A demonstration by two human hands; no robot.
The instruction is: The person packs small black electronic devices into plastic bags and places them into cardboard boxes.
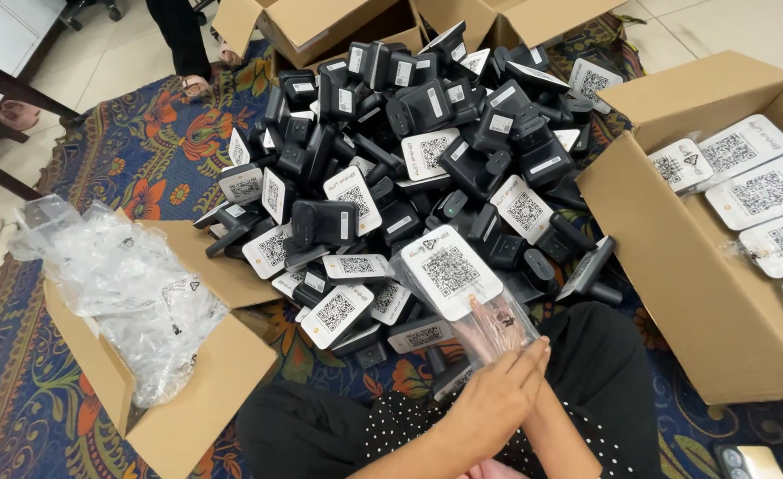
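A device with a white square-patterned face [449, 270] sits inside a clear plastic bag [507, 324] just above my lap. My right hand [496, 335] shows through the bag's lower end, fingers closed under the device. My left hand [493, 399] lies across it, flat on the bag's open end, fingers together. Directly behind is a big heap of black devices [409, 133], many with the same white faces, lying loose on the rug.
An open cardboard box [196, 408] at my left holds crumpled clear bags [125, 284]. Another box [675, 266] at my right holds several bagged devices [764, 191]. More boxes [320, 27] stand behind the heap. A person's legs [183, 44] are at the far left. A patterned rug [143, 151] covers the floor.
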